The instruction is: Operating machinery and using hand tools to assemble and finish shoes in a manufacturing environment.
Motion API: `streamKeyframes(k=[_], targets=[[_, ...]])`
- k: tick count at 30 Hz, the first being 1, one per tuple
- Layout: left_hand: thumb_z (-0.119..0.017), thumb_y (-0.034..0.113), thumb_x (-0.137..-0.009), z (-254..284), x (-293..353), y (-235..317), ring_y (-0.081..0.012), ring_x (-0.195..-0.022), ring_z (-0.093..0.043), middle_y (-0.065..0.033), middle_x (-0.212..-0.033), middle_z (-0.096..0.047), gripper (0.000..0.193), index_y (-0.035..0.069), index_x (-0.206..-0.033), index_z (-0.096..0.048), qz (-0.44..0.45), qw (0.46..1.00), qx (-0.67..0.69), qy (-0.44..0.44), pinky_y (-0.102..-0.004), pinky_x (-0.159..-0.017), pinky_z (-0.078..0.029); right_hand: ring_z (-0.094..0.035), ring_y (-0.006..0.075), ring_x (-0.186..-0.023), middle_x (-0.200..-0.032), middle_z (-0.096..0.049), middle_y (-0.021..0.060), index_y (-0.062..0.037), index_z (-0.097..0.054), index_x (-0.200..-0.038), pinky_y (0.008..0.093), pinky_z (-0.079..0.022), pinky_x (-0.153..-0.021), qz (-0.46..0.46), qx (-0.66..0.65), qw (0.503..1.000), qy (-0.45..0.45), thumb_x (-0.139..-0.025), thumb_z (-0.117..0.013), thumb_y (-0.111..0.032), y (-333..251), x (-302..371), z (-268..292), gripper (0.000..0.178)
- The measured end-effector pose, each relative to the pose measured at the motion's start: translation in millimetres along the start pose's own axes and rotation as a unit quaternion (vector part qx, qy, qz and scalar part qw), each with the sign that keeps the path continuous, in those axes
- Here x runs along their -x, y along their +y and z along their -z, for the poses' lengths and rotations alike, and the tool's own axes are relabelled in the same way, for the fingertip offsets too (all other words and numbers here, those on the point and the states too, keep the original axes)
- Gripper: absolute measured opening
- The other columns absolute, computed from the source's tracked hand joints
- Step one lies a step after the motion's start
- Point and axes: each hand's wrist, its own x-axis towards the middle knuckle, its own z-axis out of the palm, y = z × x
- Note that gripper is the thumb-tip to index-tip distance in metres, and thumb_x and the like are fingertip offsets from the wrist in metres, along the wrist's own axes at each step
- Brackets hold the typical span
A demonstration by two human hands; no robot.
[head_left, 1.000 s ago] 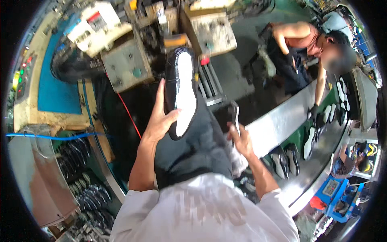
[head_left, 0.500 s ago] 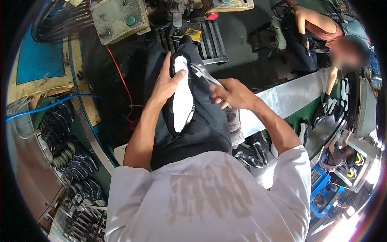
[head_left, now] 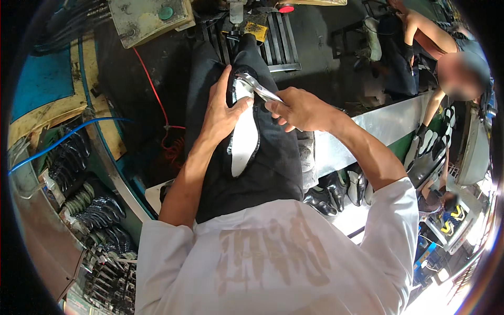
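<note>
A black shoe (head_left: 244, 144) lies bottom up on my lap, its white sole-shaped board facing me and a dark rim of upper around it. My left hand (head_left: 222, 116) grips its far part from the left side, with the thumb pressed on the white board. Closed round the handles of silver metal pincers (head_left: 261, 90) is my right hand (head_left: 302, 108). The pincers' jaws touch the shoe's far end, at the edge of the upper. Whether they pinch the upper is too small to tell.
At right runs a metal bench (head_left: 362, 128), with black shoes (head_left: 331, 190) below it. Racked black shoes (head_left: 100, 210) stand at left, near a blue hose (head_left: 68, 134) and a red cord (head_left: 152, 84). A control box (head_left: 149, 21) is far left. Another person (head_left: 433, 39) reaches toward shoes at far right.
The pincers' jaws have moved from beside the shoe's right edge onto its far end. My right hand has shifted slightly left and turned. The shoe has tilted in my left hand.
</note>
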Motion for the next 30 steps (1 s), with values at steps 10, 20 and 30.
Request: streamKeyframes(k=[10, 20, 30], targets=[[-0.084, 0.015, -0.094, -5.3, -2.8, -1.9, -0.0393, -0.152, -0.047, -0.0265, -0.162, -0.047, 0.094, 0.013, -0.173, -0.033, 0.013, 1.000, -0.007, 0.015, -0.0491, -0.125, -0.039, -0.071, 0.0268, -0.063, -0.071, -0.069, 0.0172, 0.0067, -0.069, -0.094, 0.0465, -0.055, -0.060, 0.143, 0.067, 0.966, 0.202, -0.113, -0.064, -0.036, 44.5, -22.3, -45.5, 0.047], [-0.083, 0.013, -0.094, -5.6, -1.7, -4.4, -0.0398, -0.149, -0.049, -0.0276, -0.162, -0.047, 0.093, 0.012, -0.173, -0.033, -0.013, 0.999, -0.016, 0.030, -0.0482, -0.124, -0.041, -0.074, 0.0330, -0.066, -0.073, -0.069, 0.0182, 0.0084, -0.066, -0.093, 0.0429, -0.055, -0.057, 0.065, 0.095, 0.988, 0.108, -0.112, -0.065, -0.033, 10.5, -12.4, -19.8, 0.046], [-0.078, 0.025, -0.100, 3.2, -2.8, 0.9, -0.0398, -0.156, -0.042, -0.0263, -0.167, -0.045, 0.086, 0.013, -0.173, -0.034, 0.029, 1.000, -0.008, -0.004, -0.0492, -0.128, -0.033, -0.069, 0.0499, -0.074, -0.075, -0.067, 0.0290, 0.0055, -0.067, -0.091, 0.0540, -0.053, -0.066, 0.139, 0.123, 0.937, 0.295, -0.109, -0.069, -0.031, 53.3, -23.8, -55.0, 0.040]])
